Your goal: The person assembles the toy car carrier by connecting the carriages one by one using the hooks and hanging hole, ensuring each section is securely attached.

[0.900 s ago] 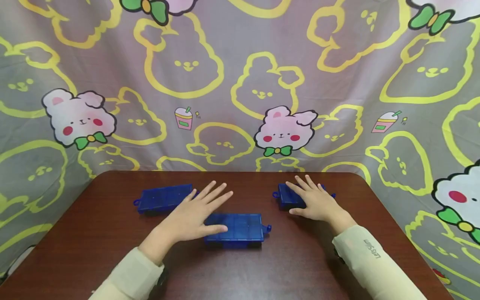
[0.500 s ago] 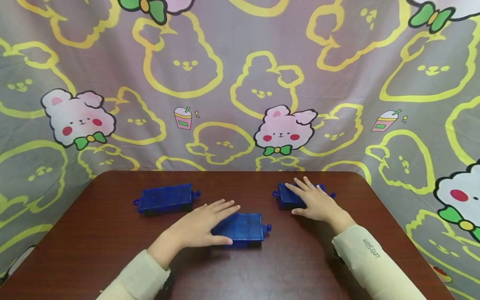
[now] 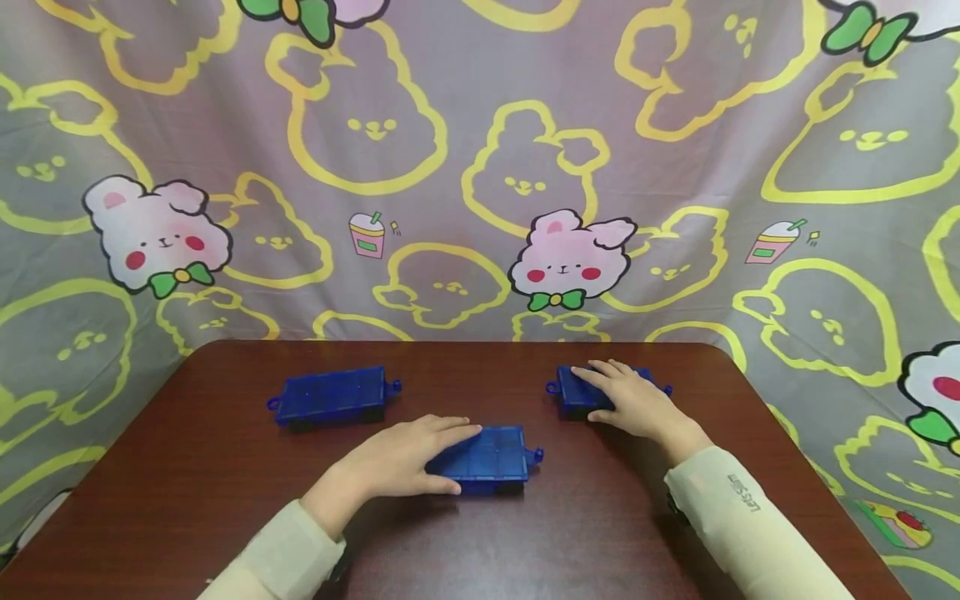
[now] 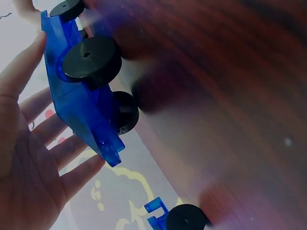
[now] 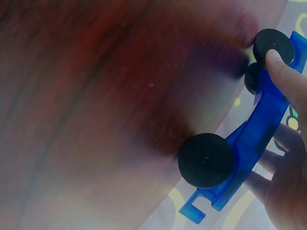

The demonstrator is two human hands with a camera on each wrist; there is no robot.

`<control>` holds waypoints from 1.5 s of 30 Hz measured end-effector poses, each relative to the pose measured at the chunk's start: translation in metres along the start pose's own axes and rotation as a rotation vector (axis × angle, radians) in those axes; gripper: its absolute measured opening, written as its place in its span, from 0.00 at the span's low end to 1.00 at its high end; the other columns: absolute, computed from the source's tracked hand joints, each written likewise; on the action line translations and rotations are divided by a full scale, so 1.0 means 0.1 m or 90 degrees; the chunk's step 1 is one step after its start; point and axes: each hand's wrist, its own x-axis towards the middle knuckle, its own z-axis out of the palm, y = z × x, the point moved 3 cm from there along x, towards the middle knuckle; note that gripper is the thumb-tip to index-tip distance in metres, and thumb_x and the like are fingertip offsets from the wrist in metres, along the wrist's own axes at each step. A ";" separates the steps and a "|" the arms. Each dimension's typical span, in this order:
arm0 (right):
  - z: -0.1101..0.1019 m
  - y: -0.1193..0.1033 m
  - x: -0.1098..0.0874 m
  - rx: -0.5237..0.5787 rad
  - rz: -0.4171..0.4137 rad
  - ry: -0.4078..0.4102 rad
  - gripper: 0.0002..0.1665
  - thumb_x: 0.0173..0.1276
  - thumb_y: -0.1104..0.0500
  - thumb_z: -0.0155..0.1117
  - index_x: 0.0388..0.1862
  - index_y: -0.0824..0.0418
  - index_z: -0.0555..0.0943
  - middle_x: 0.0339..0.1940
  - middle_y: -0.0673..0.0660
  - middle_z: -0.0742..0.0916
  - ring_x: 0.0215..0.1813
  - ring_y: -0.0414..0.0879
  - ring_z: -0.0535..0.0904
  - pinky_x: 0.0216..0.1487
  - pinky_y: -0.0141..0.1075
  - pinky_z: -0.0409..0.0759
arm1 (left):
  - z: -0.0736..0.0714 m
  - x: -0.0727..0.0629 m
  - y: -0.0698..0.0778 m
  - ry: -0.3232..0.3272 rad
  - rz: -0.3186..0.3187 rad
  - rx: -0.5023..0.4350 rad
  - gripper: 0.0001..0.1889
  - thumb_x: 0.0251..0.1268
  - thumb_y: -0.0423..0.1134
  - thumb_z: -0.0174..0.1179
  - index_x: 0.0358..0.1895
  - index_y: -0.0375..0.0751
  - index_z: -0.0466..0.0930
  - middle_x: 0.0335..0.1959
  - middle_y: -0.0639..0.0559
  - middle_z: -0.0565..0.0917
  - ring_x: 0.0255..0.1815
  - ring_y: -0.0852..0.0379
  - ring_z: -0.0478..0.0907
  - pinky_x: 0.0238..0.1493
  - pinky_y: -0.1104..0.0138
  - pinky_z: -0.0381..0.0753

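Three blue see-through toy train wagons with black wheels stand on the table. My left hand (image 3: 397, 458) rests over the left part of the middle wagon (image 3: 491, 454); its thumb lies by the near side. The left wrist view shows that wagon (image 4: 76, 103) beside the spread, fairly straight fingers, the thumb touching its edge. My right hand (image 3: 633, 404) spans the right wagon (image 3: 576, 390), holding it between thumb and fingers. In the right wrist view, the thumb presses by a wheel (image 5: 273, 46) and the fingers pass behind the wagon (image 5: 261, 129), tips hidden.
The third wagon (image 3: 333, 396) stands at the back left, with a ring at one end and a hook at the other. Behind the brown table (image 3: 457, 367) hangs a curtain (image 3: 442, 208) printed with cartoon bears and rabbits.
My left hand has come down and slightly right onto the middle wagon, uncovering the left wagon's hook. My right fingers have lowered onto the right wagon. The wagons have not moved.
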 end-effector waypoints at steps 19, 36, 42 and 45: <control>-0.06 -0.03 -0.09 -0.041 -0.006 0.008 0.45 0.58 0.46 0.76 0.73 0.48 0.70 0.66 0.63 0.77 0.63 0.63 0.73 0.53 0.64 0.78 | -0.01 0.03 0.03 -0.007 0.017 -0.014 0.34 0.62 0.55 0.67 0.70 0.50 0.73 0.73 0.44 0.70 0.71 0.44 0.71 0.65 0.51 0.75; -0.18 -0.17 -0.27 -0.081 -0.034 0.042 0.45 0.54 0.43 0.78 0.71 0.48 0.72 0.62 0.61 0.80 0.59 0.60 0.75 0.48 0.59 0.81 | -0.01 0.02 0.01 -0.008 0.008 -0.038 0.34 0.60 0.53 0.69 0.69 0.49 0.74 0.73 0.43 0.70 0.70 0.43 0.71 0.65 0.51 0.76; -0.23 -0.25 -0.33 -0.090 -0.039 0.050 0.46 0.54 0.41 0.78 0.72 0.46 0.72 0.63 0.60 0.80 0.60 0.59 0.76 0.49 0.59 0.81 | -0.01 0.03 0.01 -0.002 0.009 -0.038 0.33 0.59 0.52 0.70 0.69 0.48 0.75 0.72 0.43 0.71 0.69 0.42 0.71 0.64 0.51 0.77; -0.26 -0.31 -0.36 -0.094 -0.046 0.050 0.46 0.54 0.40 0.77 0.72 0.46 0.72 0.63 0.60 0.80 0.60 0.59 0.76 0.50 0.59 0.81 | -0.01 0.03 0.00 -0.002 0.008 -0.038 0.33 0.59 0.51 0.70 0.69 0.48 0.75 0.72 0.44 0.71 0.69 0.42 0.71 0.64 0.51 0.77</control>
